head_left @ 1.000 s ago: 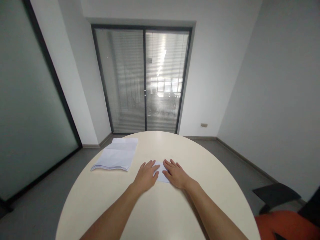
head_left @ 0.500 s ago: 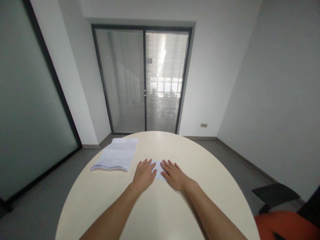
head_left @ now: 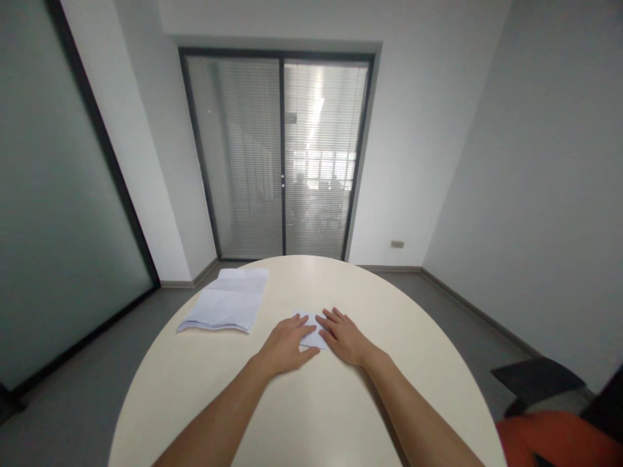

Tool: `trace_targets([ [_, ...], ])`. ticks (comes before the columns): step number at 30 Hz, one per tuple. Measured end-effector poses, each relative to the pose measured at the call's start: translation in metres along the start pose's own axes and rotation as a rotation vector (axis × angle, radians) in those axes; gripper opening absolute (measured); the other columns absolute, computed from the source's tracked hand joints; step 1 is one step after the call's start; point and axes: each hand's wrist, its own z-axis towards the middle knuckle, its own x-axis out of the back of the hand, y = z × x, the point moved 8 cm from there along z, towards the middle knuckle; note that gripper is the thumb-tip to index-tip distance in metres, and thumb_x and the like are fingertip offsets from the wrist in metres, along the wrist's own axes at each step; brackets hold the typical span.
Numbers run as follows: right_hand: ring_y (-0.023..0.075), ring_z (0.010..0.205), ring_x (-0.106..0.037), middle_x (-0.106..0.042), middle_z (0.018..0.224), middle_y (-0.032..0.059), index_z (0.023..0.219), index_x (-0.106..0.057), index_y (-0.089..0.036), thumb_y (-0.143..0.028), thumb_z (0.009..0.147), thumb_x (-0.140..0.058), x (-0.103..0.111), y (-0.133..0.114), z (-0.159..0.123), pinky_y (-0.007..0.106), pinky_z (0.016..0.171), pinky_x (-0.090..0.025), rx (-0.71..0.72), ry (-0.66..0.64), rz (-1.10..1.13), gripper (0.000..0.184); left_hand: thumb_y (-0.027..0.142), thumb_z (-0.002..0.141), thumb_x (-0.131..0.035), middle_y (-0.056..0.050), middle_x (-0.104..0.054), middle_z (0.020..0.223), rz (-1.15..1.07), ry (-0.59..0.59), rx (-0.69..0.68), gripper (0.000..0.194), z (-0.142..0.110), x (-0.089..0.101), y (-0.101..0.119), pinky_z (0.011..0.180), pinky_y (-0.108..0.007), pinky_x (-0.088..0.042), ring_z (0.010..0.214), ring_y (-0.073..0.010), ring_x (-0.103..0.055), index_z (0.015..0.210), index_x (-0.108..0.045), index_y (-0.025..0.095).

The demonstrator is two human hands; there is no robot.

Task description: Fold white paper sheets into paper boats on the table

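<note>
A small piece of white paper (head_left: 311, 338), apparently folded, lies flat near the middle of the round table. My left hand (head_left: 290, 344) rests over its left side, fingers spread and pointing right, with the thumb by the near edge. On the right side, my right hand (head_left: 342, 334) lies palm down with its fingers stretched out across the paper's edge. Parts of the paper are hidden beneath both hands.
A stack of larger white paper sheets (head_left: 228, 299) with creases lies on the left of the cream round table (head_left: 311, 415). At the lower right stands a chair with an orange seat (head_left: 555, 438) and a black armrest (head_left: 535, 378). Glass doors (head_left: 282, 155) are beyond the table.
My left hand has turned, its fingers now pointing right over the paper rather than forward. My right hand has shifted slightly to the right.
</note>
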Motion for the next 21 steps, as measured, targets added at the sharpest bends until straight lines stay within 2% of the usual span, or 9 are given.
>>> trace_targets([
  [7,0.0336,0.150,-0.016,-0.028,0.161,0.0096,0.152,-0.039,-0.026,-0.058,0.100,-0.028,-0.001,-0.001,-0.001,0.059,0.118,-0.014,-0.008,-0.015,0.083,0.062,0.050,0.096,-0.050,-0.009,-0.052,0.147,0.022,0.018,-0.027,0.047,0.002,-0.001,0.000,0.114,-0.047,-0.036,0.138,-0.0303,-0.045,0.135,-0.059,0.026],
  [13,0.0294,0.150,-0.020,-0.036,0.158,0.0073,0.145,-0.048,-0.031,-0.060,0.100,-0.026,0.005,-0.009,-0.001,0.060,0.119,-0.008,0.058,0.007,0.168,0.058,0.048,0.102,-0.036,-0.006,-0.052,0.147,-0.014,0.007,-0.037,0.045,0.003,-0.001,-0.001,0.116,-0.046,-0.033,0.139,-0.0274,-0.043,0.134,-0.060,0.028],
  [16,0.0294,0.147,-0.029,-0.043,0.154,0.0081,0.143,-0.050,-0.031,-0.061,0.099,-0.033,0.005,-0.014,-0.001,0.059,0.119,-0.012,0.123,0.000,0.178,0.056,0.046,0.104,-0.028,-0.005,-0.053,0.147,-0.045,0.016,-0.020,0.048,0.004,-0.001,-0.004,0.117,-0.044,-0.031,0.140,-0.0251,-0.043,0.131,-0.062,0.027],
  [21,0.0286,0.132,-0.050,-0.059,0.140,0.0098,0.134,-0.059,-0.028,-0.049,0.099,-0.045,0.015,-0.016,-0.002,0.056,0.114,-0.024,0.175,0.118,0.131,0.043,0.044,0.105,-0.027,-0.006,-0.061,0.138,-0.125,0.060,0.004,0.048,0.005,0.002,-0.006,0.114,-0.037,-0.034,0.132,-0.0207,-0.052,0.123,-0.067,0.024],
])
